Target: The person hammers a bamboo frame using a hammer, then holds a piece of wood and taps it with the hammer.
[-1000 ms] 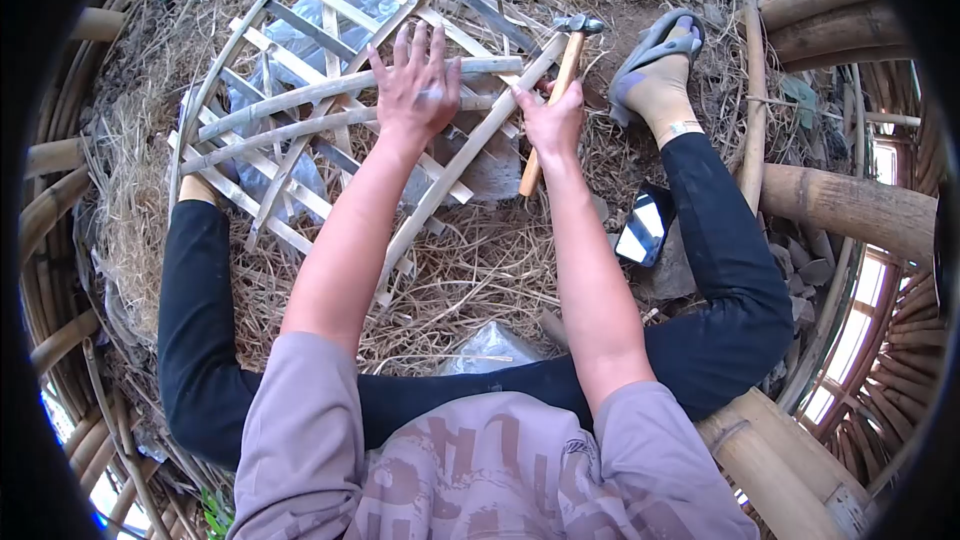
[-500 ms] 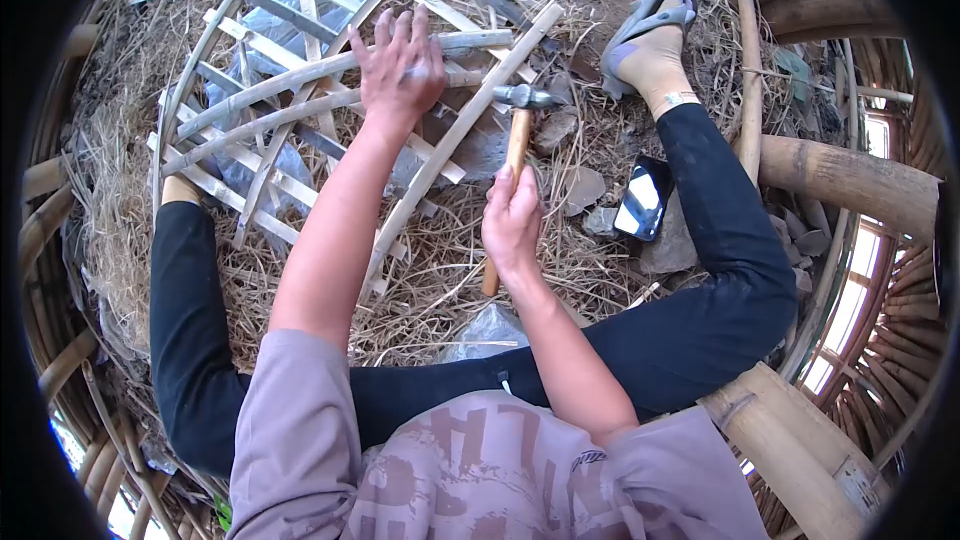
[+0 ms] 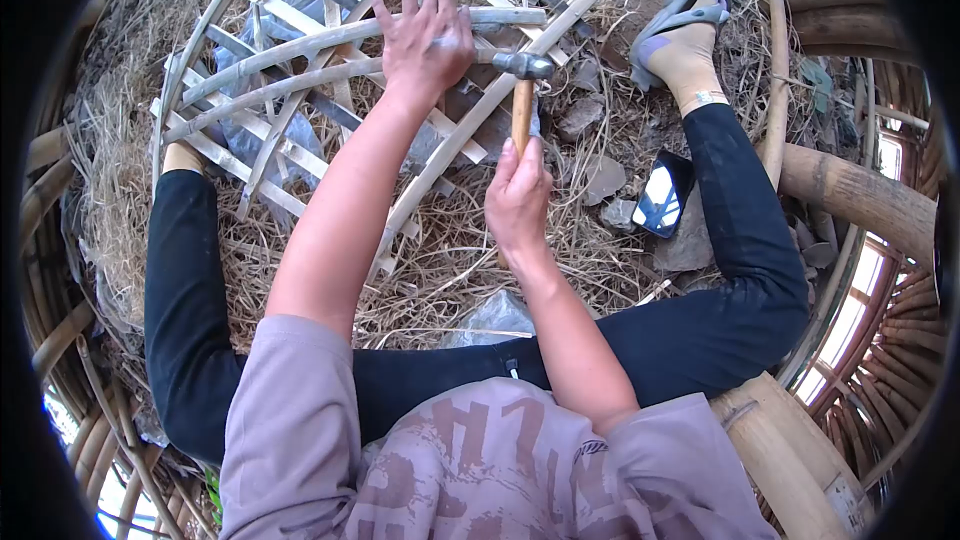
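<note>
A lattice of bamboo strips (image 3: 286, 147) lies on the straw-covered ground between the legs. My left hand (image 3: 428, 45) rests on two curved strips (image 3: 275, 52) near their right ends, its fingers stretched out and apart. Closed around the wooden handle of a hammer (image 3: 522, 115) is my right hand (image 3: 519, 197). The metal hammer head is beside the end of the lower curved strip, close to a straight slat (image 3: 490, 105); whether it touches either, I cannot tell.
A dark phone (image 3: 663, 195) lies by flat stones (image 3: 603, 180) near the right leg. Clear plastic (image 3: 493, 318) sits in the straw. Thick bamboo poles (image 3: 860, 185) stand along the right side, and a sandalled foot (image 3: 682, 45) is at upper right.
My right hand has brought the hammer forward and left, nearer the ends of the curved strips. My left hand stays on the strips. The whole view has shifted slightly.
</note>
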{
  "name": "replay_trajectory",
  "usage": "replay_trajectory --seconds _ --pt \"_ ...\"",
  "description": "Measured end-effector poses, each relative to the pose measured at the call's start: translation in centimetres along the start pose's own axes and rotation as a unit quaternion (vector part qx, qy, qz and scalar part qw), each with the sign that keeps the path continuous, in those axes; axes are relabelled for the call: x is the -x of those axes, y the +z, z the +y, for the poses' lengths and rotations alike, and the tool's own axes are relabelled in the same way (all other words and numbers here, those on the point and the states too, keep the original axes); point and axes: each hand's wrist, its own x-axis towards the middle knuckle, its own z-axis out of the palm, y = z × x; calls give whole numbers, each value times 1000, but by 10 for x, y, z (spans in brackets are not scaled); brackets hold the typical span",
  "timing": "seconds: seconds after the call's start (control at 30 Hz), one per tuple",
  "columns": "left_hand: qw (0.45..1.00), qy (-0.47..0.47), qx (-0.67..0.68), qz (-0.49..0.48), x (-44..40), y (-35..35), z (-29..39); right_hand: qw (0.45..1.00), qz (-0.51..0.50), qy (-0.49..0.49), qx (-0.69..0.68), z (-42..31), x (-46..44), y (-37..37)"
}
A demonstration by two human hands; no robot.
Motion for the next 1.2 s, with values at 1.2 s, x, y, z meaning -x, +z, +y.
replay_trajectory --seconds 1.2 --pt "997 -7 71 34 2 -8 4 972 135 -186 47 -1 1 -15"
